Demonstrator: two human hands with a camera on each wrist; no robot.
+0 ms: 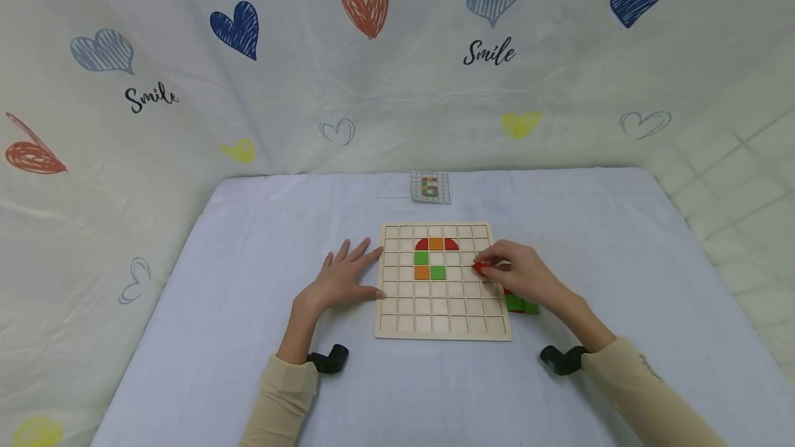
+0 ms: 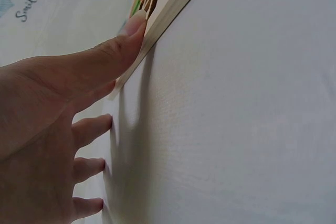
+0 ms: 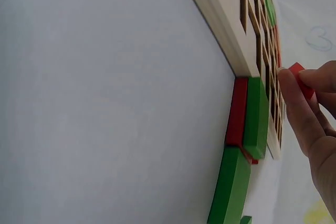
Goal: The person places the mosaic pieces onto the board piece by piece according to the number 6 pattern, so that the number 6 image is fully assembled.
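Note:
A wooden grid board (image 1: 404,326) lies mid-table, with red, orange and green blocks set in some cells of its upper half. My left hand (image 1: 341,278) is spread at the board's left edge; in the left wrist view its thumb (image 2: 123,43) touches the rim while the other fingers reach the cloth. Over the board's right side, my right hand (image 1: 518,271) pinches a small red block (image 3: 302,81) between thumb and fingers. The block's full shape is partly hidden by the fingers.
Green blocks (image 3: 231,184) and a red block (image 3: 237,111) lie against the board's right edge, below the right forearm. A pattern card (image 1: 430,187) with a coloured figure on a grid lies behind the board. A heart-printed curtain (image 1: 404,88) hangs behind the table.

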